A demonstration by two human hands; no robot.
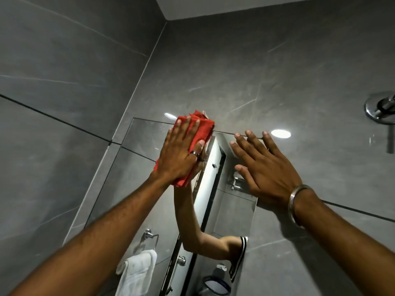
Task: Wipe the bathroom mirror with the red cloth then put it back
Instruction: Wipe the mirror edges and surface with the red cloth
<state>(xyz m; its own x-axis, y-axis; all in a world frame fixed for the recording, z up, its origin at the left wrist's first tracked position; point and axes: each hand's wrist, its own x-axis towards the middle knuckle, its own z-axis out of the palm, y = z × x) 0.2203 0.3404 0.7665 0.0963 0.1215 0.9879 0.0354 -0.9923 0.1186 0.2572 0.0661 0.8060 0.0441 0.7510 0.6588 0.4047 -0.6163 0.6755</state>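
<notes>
The frameless bathroom mirror hangs on the grey tiled wall in the middle of the head view. My left hand lies flat on the folded red cloth and presses it against the glass at the mirror's top edge. Part of the cloth sticks out above the fingers and below the palm. My right hand rests flat on the mirror's upper right corner, fingers spread, holding nothing; a metal bangle sits on its wrist. The mirror reflects my arm, a doorway and a white towel.
A chrome wall fitting projects from the tiles at the far right. In the mirror's lower left, a reflected towel ring carries a white towel. Grey tiled walls meet in a corner to the left of the mirror.
</notes>
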